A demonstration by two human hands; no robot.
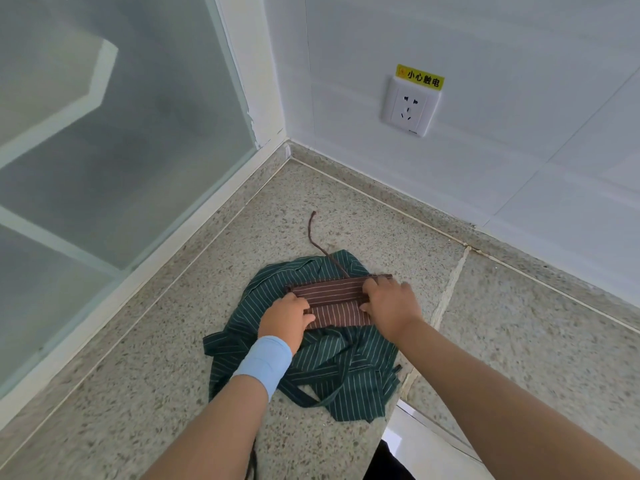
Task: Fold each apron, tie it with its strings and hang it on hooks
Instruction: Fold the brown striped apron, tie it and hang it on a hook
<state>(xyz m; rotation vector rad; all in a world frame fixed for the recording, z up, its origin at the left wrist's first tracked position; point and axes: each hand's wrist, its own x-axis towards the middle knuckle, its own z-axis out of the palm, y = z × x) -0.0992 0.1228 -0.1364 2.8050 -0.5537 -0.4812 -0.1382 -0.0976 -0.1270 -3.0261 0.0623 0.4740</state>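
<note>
A brown striped apron (pixel 337 301), folded into a narrow band, lies on top of a crumpled green striped apron (pixel 346 362) on the speckled stone counter (pixel 173 375). My left hand (pixel 285 320), with a light blue band on the wrist, grips the band's left end. At the right end my right hand (pixel 389 304) curls its fingers over the folded edge. One brown string (pixel 317 237) trails from the band toward the back corner. A green strap hangs over the counter's front edge.
A frosted glass window (pixel 104 150) runs along the left side. White tiled wall stands behind, with a power socket (pixel 410 107) under a yellow warning label. A seam crosses the counter on the right; the counter edge drops away at bottom centre.
</note>
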